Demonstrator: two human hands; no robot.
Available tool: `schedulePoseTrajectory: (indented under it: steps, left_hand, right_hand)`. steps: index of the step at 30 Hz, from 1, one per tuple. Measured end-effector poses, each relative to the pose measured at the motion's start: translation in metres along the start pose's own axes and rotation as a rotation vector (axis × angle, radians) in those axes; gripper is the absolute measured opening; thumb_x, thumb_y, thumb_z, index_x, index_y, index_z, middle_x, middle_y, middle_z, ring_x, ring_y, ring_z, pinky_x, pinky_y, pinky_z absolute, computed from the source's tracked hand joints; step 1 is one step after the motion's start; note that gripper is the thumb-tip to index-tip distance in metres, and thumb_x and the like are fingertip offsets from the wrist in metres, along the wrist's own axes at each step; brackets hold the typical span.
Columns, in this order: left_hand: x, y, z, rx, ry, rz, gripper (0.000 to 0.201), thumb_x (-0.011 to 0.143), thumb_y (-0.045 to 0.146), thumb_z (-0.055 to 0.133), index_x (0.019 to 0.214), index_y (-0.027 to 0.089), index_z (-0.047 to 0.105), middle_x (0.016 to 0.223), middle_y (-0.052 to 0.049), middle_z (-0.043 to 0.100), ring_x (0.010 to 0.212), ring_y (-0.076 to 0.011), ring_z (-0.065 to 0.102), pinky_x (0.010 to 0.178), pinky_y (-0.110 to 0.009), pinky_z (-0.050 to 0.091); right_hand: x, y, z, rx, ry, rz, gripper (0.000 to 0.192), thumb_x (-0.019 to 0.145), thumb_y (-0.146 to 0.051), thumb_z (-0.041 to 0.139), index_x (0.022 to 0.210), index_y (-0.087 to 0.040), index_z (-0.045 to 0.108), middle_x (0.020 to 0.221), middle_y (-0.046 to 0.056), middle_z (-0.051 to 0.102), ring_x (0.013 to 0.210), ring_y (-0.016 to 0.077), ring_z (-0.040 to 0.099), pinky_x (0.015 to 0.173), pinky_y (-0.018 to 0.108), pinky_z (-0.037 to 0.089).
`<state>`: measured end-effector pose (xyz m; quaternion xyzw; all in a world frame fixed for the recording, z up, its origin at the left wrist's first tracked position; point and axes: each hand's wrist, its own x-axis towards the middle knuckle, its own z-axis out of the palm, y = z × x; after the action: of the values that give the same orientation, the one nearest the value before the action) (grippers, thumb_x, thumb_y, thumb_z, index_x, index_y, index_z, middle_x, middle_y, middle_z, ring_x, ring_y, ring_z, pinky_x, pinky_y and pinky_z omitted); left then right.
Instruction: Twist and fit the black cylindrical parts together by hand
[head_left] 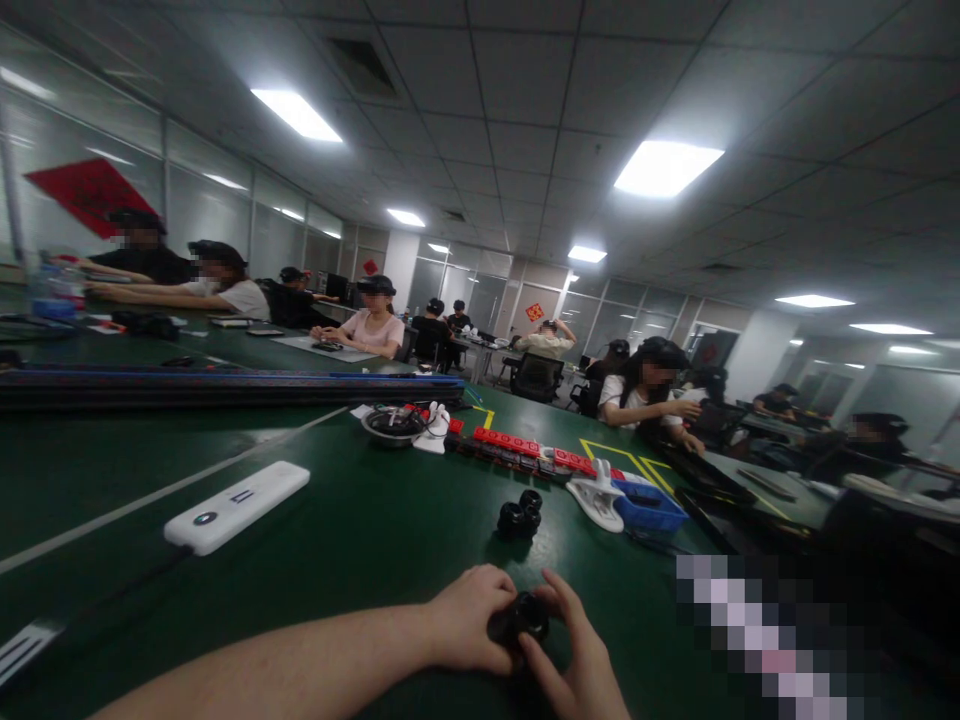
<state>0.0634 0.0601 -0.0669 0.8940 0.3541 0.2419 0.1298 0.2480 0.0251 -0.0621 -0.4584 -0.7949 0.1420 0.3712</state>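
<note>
1. Two hands meet on one small black round fitting (519, 618), low in the view and just above the green worktop (360, 540). The left hand (469, 620) is curled against its left side; the right hand (574, 655) closes on it from the right, with thumb and fingers wrapped round it. Both grips are clenched on the part.

2. Progress, as a judgement: the fitting in hand looks to be mid-assembly or mid-twist, not finished. Whether it is one piece or two being joined cannot be told; the fingers cover its sides.

3. Work that appears done: a cluster of like black fittings (520, 517) stands on the worktop just beyond the hands, three or so, touching one another. Whether these are completed pieces or stock waiting cannot be told.

4. Orientation of the held fitting: its open round face tilts upward and away from the person. Its axis seems to run through that face, roughly up and forward. It reads as squat, with no marked long axis visible.

5. Surroundings: a white power bank (237, 506) lies to the left, well apart. A white clip (596, 497) touches a blue tray (649, 507) to the right. A row of red parts (517, 445) and a dark bowl (391, 425) lie further off. Other people sit at neighbouring tables.
</note>
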Motion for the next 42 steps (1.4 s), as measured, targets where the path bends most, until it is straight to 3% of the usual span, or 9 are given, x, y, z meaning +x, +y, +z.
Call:
schedulePoseTrajectory:
  steps: [6,9,15,19,23,27,33,37,42]
  left_hand:
    - [0.001,0.000,-0.001,-0.003,-0.004,0.035,0.038,0.060,0.040,0.069,0.093,0.021,0.060,0.103,-0.001,0.056,0.094,-0.0221,0.051,0.085,-0.028,0.040]
    - [0.001,0.000,-0.003,-0.008,-0.008,0.050,0.043,0.060,0.042,0.069,0.095,0.020,0.059,0.103,-0.003,0.056,0.096,-0.0227,0.050,0.088,-0.029,0.038]
    - [0.000,0.000,0.000,0.015,-0.005,0.036,0.050,0.060,0.051,0.067,0.096,0.019,0.057,0.099,-0.004,0.056,0.091,-0.0228,0.051,0.084,-0.030,0.039]
    - [0.000,-0.004,0.003,0.024,0.004,0.067,0.044,0.063,0.050,0.064,0.094,0.020,0.058,0.101,-0.003,0.056,0.094,-0.0224,0.050,0.086,-0.030,0.038]
    - [0.000,-0.002,-0.001,0.023,-0.019,0.059,0.043,0.065,0.052,0.062,0.094,0.021,0.059,0.103,-0.003,0.056,0.096,-0.0235,0.050,0.086,-0.031,0.037]
    - [0.000,0.005,-0.007,0.024,-0.031,0.044,0.041,0.063,0.050,0.065,0.090,0.020,0.060,0.101,-0.003,0.058,0.093,-0.0234,0.052,0.088,-0.032,0.036]
    - [0.000,0.006,-0.008,0.030,-0.043,0.027,0.040,0.061,0.046,0.068,0.093,0.023,0.060,0.101,-0.001,0.058,0.093,-0.0225,0.052,0.091,-0.035,0.034]
    - [0.001,0.006,-0.008,0.031,-0.073,0.007,0.045,0.061,0.042,0.069,0.099,0.022,0.058,0.107,-0.003,0.057,0.098,-0.0248,0.050,0.093,-0.037,0.032]
    - [0.002,0.004,-0.006,0.039,-0.065,0.007,0.040,0.064,0.047,0.067,0.094,0.022,0.060,0.104,-0.003,0.057,0.096,-0.0231,0.051,0.093,-0.036,0.033]
  right_hand:
    - [-0.001,-0.003,-0.005,-0.001,-0.111,-0.064,0.052,0.074,-0.020,0.050,0.124,-0.013,0.037,0.123,0.015,0.050,0.114,0.0261,0.048,0.096,0.044,0.038]
    - [0.002,-0.008,-0.006,0.003,-0.080,-0.018,0.057,0.074,-0.024,0.052,0.126,-0.011,0.034,0.127,0.017,0.045,0.116,0.0271,0.044,0.097,0.045,0.035]
    - [0.006,-0.017,-0.008,0.020,-0.141,-0.020,0.034,0.071,-0.019,0.057,0.105,-0.020,0.053,0.106,0.008,0.057,0.100,0.0226,0.054,0.088,0.036,0.043]
    - [0.005,-0.012,-0.008,0.035,-0.150,-0.033,0.047,0.073,-0.018,0.053,0.119,-0.017,0.044,0.117,0.012,0.052,0.109,0.0239,0.049,0.094,0.040,0.038]
    - [0.003,-0.006,-0.004,0.034,-0.078,-0.013,0.061,0.071,-0.025,0.056,0.127,-0.012,0.034,0.125,0.016,0.046,0.115,0.0283,0.045,0.096,0.045,0.035]
    - [0.001,-0.008,0.001,0.012,-0.076,0.068,0.058,0.071,-0.023,0.056,0.126,-0.013,0.037,0.112,0.014,0.055,0.105,0.0274,0.052,0.092,0.044,0.040]
    - [0.001,-0.011,-0.002,0.052,-0.074,0.074,0.057,0.075,-0.024,0.052,0.127,-0.013,0.034,0.111,0.012,0.056,0.104,0.0245,0.054,0.092,0.041,0.041]
    - [0.001,-0.012,0.000,0.026,-0.140,-0.012,0.058,0.073,-0.021,0.050,0.128,-0.012,0.032,0.124,0.015,0.048,0.115,0.0261,0.046,0.097,0.044,0.036]
    - [0.003,-0.013,0.004,-0.044,-0.045,-0.048,0.055,0.070,-0.027,0.057,0.120,-0.011,0.041,0.120,0.017,0.049,0.112,0.0302,0.046,0.094,0.046,0.038]
